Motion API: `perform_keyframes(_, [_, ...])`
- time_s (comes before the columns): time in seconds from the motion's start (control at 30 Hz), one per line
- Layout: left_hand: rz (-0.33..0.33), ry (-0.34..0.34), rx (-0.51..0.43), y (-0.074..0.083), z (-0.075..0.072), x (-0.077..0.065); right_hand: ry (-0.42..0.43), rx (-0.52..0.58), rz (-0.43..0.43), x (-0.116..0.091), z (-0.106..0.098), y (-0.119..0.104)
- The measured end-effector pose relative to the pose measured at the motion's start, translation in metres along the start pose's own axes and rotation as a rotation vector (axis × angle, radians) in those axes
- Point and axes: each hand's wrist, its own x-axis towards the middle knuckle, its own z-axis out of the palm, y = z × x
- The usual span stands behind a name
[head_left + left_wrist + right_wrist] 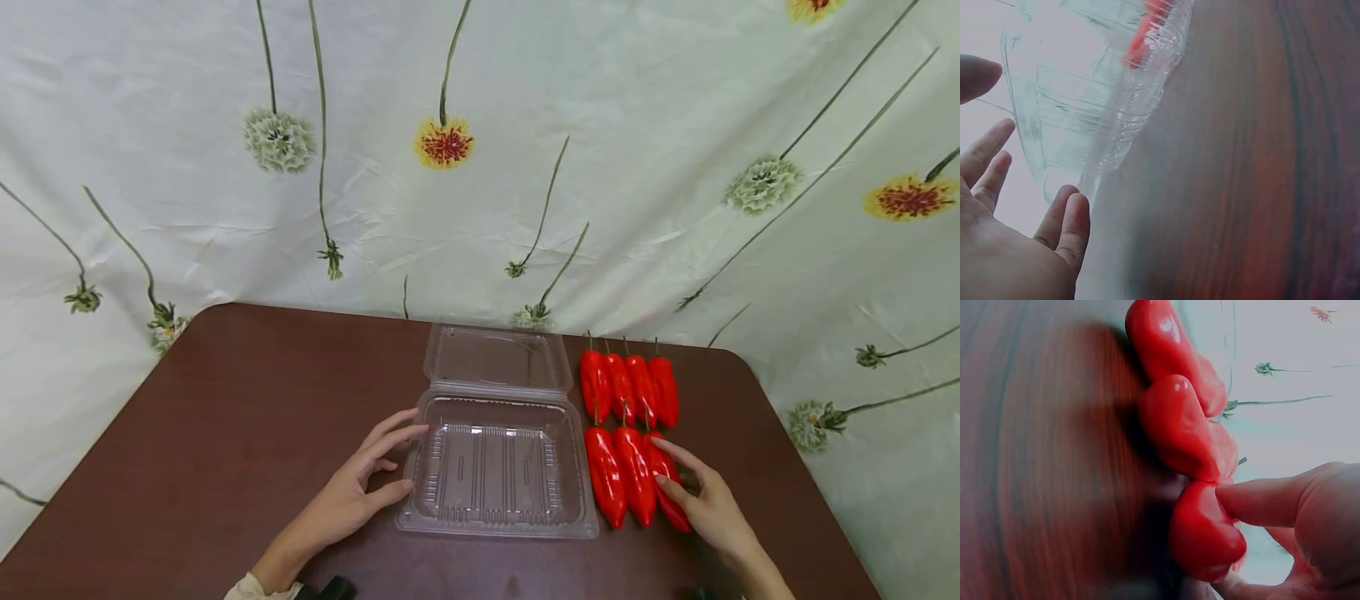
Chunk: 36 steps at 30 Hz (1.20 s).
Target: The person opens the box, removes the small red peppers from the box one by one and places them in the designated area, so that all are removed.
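A clear plastic clamshell box (495, 528) lies with its lid (497, 360) folded back, its tray bare inside. At the tray's left rim is my left hand (347, 498), thumb and fingers spread, fingertips right by the edge; in the left wrist view nothing lies in its palm. My right hand (712, 510) pinches the rightmost red pepper (1204, 534) of the front row between thumb and fingers. Two more red peppers (606, 475) of that row lie just left of it, close along the tray's right side. Their pointed ends face me, stems away.
Behind the front row, several more red peppers (628, 387) lie side by side, right of the lid. Everything rests on a dark brown wooden table (247, 433). A white flower-printed cloth (360, 167) hangs along the table's back edge.
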Motion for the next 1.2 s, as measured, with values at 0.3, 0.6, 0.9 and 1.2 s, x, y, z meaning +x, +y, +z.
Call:
perform_keyframes(0.3, [0.020,-0.017,-0.001,-0.005,0.003,0.000,0.013,0.003,-0.003,-0.005,-0.005,0.003])
perform_keyframes(0.6, [0.034,-0.017,-0.013,-0.008,-0.001,0.000,0.019,-0.022,0.018,-0.002,-0.008,0.001])
perform_keyframes(0.9, [-0.001,-0.018,-0.056,-0.005,-0.007,0.000,0.016,-0.056,-0.039,-0.004,-0.003,0.003])
perform_keyframes(1.2, [0.025,0.022,0.019,-0.003,-0.016,0.005,0.066,-0.185,-0.074,0.000,-0.014,0.000])
